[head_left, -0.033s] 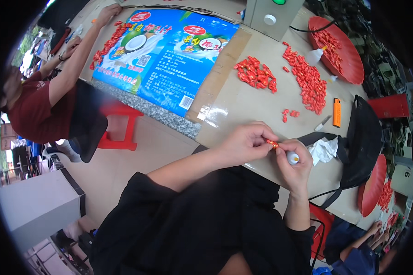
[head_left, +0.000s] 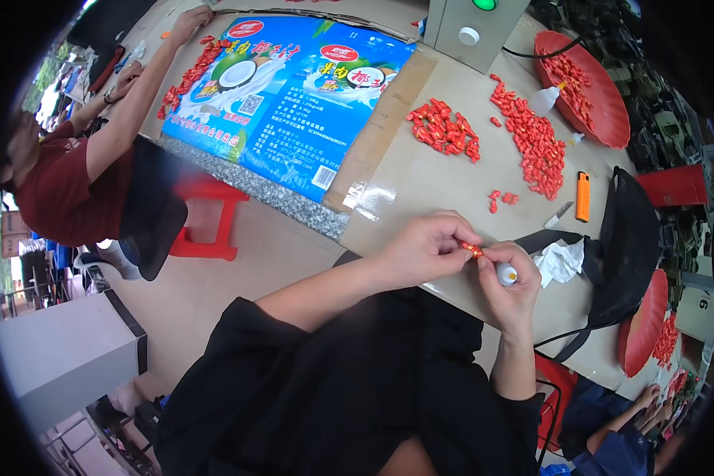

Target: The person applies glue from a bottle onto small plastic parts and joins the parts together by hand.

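Note:
My left hand [head_left: 432,247] pinches a small glossy red piece with yellowish marks [head_left: 472,250] between thumb and fingertips. Meeting it from the other side, my right hand [head_left: 511,278] has thumb and index finger at the same piece. A small white bottle with an orange tip [head_left: 507,274] is tucked in the right hand's curled fingers. Beyond my hands lie a small pile of red pieces [head_left: 444,129], a longer heap of them [head_left: 531,143] and a few loose ones [head_left: 494,200]. The piece's exact kind is too small to make out.
A red tray [head_left: 618,119] holds more pieces, with a white squeeze bottle [head_left: 544,100] beside it. Right of my hands are an orange lighter [head_left: 583,197], a small blade [head_left: 559,215], crumpled tissue [head_left: 560,260] and a black bag [head_left: 630,246]. A co-worker [head_left: 71,182] sits left, beside printed blue cardboard [head_left: 281,119].

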`<state>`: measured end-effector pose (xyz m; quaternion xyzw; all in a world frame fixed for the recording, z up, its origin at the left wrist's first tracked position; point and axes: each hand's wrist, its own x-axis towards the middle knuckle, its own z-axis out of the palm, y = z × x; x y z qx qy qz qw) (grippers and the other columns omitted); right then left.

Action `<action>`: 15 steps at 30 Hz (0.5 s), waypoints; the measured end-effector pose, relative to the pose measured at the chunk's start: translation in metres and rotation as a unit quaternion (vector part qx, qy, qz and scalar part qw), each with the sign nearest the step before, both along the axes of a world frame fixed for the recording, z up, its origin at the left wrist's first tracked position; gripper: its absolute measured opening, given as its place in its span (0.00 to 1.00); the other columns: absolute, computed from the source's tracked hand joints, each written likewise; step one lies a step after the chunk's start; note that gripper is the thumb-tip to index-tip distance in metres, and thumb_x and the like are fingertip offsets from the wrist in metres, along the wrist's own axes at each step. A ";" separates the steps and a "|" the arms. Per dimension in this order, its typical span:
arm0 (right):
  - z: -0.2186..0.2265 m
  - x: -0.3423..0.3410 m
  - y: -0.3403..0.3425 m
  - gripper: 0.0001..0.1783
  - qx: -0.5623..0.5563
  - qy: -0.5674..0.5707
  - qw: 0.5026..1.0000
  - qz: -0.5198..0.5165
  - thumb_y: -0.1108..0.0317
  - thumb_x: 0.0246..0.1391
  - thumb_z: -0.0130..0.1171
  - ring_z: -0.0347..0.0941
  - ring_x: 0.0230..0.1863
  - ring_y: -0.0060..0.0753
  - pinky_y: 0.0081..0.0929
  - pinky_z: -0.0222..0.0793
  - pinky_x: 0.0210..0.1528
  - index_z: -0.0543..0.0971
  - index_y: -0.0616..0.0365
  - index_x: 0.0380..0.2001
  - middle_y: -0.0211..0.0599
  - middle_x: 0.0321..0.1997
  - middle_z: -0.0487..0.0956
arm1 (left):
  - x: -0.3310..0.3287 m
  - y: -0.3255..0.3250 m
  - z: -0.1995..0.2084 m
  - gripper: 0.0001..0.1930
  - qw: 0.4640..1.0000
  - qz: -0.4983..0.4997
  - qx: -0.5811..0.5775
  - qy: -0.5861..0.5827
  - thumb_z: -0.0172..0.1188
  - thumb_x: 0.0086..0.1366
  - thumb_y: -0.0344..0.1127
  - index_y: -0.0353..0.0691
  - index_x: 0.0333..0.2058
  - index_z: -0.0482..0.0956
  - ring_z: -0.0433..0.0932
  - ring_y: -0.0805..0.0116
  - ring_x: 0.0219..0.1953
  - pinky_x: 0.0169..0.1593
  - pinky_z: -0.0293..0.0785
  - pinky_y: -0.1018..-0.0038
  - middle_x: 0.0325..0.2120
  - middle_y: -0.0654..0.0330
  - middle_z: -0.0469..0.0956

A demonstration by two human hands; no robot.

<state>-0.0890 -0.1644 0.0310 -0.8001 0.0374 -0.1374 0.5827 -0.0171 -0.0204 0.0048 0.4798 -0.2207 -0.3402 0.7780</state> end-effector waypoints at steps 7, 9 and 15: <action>-0.003 0.002 -0.004 0.03 -0.011 0.000 1.000 -0.009 0.79 0.40 0.56 0.66 0.24 0.20 0.16 0.59 0.25 0.73 0.63 0.23 0.32 0.22 0.72 | 0.004 -0.001 -0.001 0.08 1.000 -0.020 0.003 0.000 0.49 0.56 0.20 0.31 0.36 0.70 0.71 0.75 0.36 0.39 0.70 0.80 0.35 0.60 0.68; -0.003 0.002 -0.004 0.03 -0.013 0.016 1.000 -0.018 0.78 0.41 0.57 0.67 0.24 0.20 0.16 0.60 0.26 0.74 0.63 0.23 0.31 0.22 0.72 | 0.005 0.002 0.005 0.10 0.998 -0.022 0.007 0.058 0.49 0.57 0.22 0.32 0.39 0.69 0.72 0.76 0.32 0.37 0.70 0.81 0.32 0.60 0.71; -0.006 -0.003 -0.004 0.03 0.120 0.050 0.990 -0.057 0.76 0.43 0.57 0.67 0.27 0.15 0.14 0.62 0.28 0.74 0.63 0.24 0.29 0.24 0.74 | 0.001 -0.003 0.008 0.11 0.997 -0.003 0.065 -0.040 0.47 0.60 0.27 0.34 0.43 0.68 0.69 0.80 0.24 0.28 0.67 0.84 0.28 0.62 0.72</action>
